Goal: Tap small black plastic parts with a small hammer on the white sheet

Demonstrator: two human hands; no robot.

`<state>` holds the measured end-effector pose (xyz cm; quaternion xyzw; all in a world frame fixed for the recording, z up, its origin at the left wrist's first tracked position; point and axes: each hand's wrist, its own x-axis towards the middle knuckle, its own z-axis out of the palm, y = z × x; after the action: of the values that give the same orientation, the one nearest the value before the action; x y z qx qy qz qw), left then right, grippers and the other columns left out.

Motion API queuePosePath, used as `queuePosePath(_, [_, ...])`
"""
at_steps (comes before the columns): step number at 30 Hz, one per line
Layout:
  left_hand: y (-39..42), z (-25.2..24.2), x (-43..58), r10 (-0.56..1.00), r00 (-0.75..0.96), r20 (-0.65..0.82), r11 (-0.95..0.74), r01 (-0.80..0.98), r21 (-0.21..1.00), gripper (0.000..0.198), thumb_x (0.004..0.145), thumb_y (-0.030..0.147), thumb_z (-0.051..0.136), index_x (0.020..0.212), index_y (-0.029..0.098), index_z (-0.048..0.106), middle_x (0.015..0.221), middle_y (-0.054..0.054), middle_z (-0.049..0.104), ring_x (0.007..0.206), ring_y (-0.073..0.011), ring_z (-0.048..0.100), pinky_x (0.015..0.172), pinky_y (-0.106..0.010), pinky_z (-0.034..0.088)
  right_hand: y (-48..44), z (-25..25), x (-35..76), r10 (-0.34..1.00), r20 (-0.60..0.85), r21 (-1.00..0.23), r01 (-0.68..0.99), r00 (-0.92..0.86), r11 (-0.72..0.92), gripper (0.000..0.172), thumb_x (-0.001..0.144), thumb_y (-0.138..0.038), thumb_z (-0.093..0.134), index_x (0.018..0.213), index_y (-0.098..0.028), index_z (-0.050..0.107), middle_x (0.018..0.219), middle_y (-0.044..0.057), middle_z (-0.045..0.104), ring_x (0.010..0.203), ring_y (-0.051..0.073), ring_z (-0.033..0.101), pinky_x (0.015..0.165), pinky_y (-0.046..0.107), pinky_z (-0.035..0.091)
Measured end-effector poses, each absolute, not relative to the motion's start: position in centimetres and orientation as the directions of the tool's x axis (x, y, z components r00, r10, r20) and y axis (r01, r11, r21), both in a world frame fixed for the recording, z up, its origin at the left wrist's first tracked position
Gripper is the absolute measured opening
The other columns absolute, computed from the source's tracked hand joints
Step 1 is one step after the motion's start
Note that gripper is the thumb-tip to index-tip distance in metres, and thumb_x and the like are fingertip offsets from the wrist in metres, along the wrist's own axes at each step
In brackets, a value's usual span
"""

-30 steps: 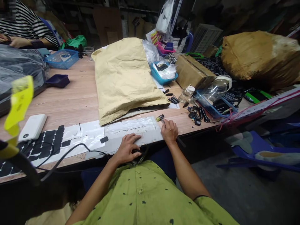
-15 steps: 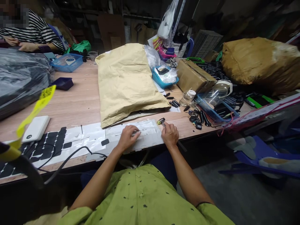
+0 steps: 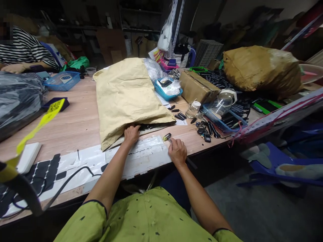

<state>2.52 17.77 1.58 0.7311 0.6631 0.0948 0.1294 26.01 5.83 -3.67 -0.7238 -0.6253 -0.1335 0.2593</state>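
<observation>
My left hand [image 3: 131, 135] reaches into the mouth of a large tan paper bag [image 3: 123, 90]. Its fingertips are hidden under the bag's edge, so I cannot tell whether they hold anything. Dark items [image 3: 148, 126] show in the bag's opening. My right hand [image 3: 178, 152] is closed round the shaft of a small mallet [image 3: 167, 136] with a yellow and dark head, by the table's front edge. Between the hands lies a white board [image 3: 148, 158] with clear plastic on it.
Black adhesive patches [image 3: 44, 169] on white sheets, a white box [image 3: 29, 156] and a cable [image 3: 68, 178] are at left. To the right stand a small jar [image 3: 193, 109], a blue basket [image 3: 237, 127] and a cardboard box [image 3: 198, 86]. A co-worker's striped sleeve [image 3: 30, 47] shows far left.
My left hand has moved forward from above the white board to the bag's mouth. My right hand keeps its grip on the mallet. The whole view has shifted slightly.
</observation>
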Motion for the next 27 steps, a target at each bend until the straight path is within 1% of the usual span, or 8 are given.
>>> queuePosePath(3, [18.0,2.1,2.6,0.990,0.128,-0.059,-0.108,0.956,0.272,0.035,0.092,0.026,0.057,0.124,0.029,0.069,0.108,-0.014,0.068,0.106,-0.0362,0.062,0.088,-0.045,0.046,5.9,-3.6,25.8,0.833,0.524,-0.185,0.978,0.177,-0.091,0.032,0.086,-0.013,0.054,0.111,-0.022,0.071,0.090,0.008,0.062,0.084,0.024,0.049,0.070,0.034,0.033])
queuePosePath(6, [17.2,2.6,2.4,0.978,0.207,0.010,-0.202,0.944,0.259,0.023,0.090,0.023,0.060,0.110,0.026,0.071,0.116,-0.014,0.066,0.111,-0.0353,0.059,0.092,-0.046,0.044,5.9,-3.5,25.7,0.834,0.523,-0.173,0.980,0.176,-0.098,0.031,0.086,-0.013,0.055,0.111,-0.021,0.072,0.089,0.008,0.062,0.084,0.024,0.049,0.070,0.034,0.033])
queuePosePath(8, [16.0,2.8,2.3,0.961,0.265,0.083,-0.278,0.917,0.286,0.016,0.091,0.022,0.061,0.104,0.026,0.070,0.118,-0.012,0.066,0.113,-0.0338,0.056,0.096,-0.046,0.041,5.9,-3.4,25.6,0.839,0.515,-0.169,0.980,0.176,-0.102,0.031,0.087,-0.013,0.055,0.112,-0.021,0.072,0.089,0.008,0.061,0.085,0.024,0.049,0.070,0.034,0.032])
queuePosePath(10, [14.3,2.8,2.3,0.944,0.307,0.122,-0.330,0.884,0.330,0.014,0.093,0.023,0.060,0.103,0.026,0.068,0.112,-0.010,0.068,0.111,-0.0318,0.055,0.096,-0.046,0.040,5.9,-3.3,25.6,0.847,0.502,-0.165,0.981,0.176,-0.106,0.031,0.087,-0.013,0.055,0.112,-0.021,0.072,0.089,0.008,0.061,0.085,0.023,0.048,0.070,0.033,0.032])
queuePosePath(15, [9.4,1.4,2.8,0.900,0.430,0.079,-0.421,0.803,0.423,0.012,0.095,0.028,0.060,0.103,0.026,0.069,0.100,-0.007,0.069,0.100,-0.0277,0.056,0.090,-0.042,0.041,6.1,-3.2,25.5,0.855,0.482,-0.153,0.979,0.191,-0.133,0.032,0.088,-0.012,0.054,0.114,-0.022,0.072,0.090,0.007,0.061,0.086,0.023,0.048,0.071,0.033,0.030])
queuePosePath(19, [7.1,-0.3,2.7,0.903,0.414,0.110,-0.411,0.764,0.498,0.013,0.093,0.029,0.063,0.104,0.026,0.070,0.101,-0.006,0.067,0.098,-0.0261,0.057,0.087,-0.040,0.043,6.2,-3.1,25.6,0.857,0.476,-0.156,0.978,0.198,-0.139,0.031,0.088,-0.014,0.056,0.114,-0.021,0.072,0.092,0.007,0.061,0.086,0.023,0.048,0.071,0.033,0.030])
queuePosePath(23, [7.0,-1.4,2.1,0.918,0.369,0.149,-0.382,0.714,0.587,0.020,0.087,0.030,0.071,0.106,0.024,0.071,0.096,-0.005,0.066,0.094,-0.0248,0.058,0.086,-0.039,0.045,6.1,-3.0,25.8,0.861,0.470,-0.166,0.977,0.195,-0.131,0.032,0.089,-0.014,0.056,0.116,-0.022,0.071,0.093,0.008,0.061,0.088,0.023,0.048,0.072,0.033,0.030])
queuePosePath(27, [7.6,-1.9,1.9,0.925,0.346,0.158,-0.364,0.680,0.637,0.014,0.085,0.028,0.072,0.098,0.023,0.074,0.089,-0.004,0.066,0.088,-0.0229,0.058,0.085,-0.038,0.047,6.2,-2.9,26.1,0.867,0.455,-0.195,0.973,0.204,-0.126,0.032,0.089,-0.014,0.056,0.116,-0.022,0.072,0.094,0.008,0.063,0.088,0.023,0.050,0.072,0.032,0.033])
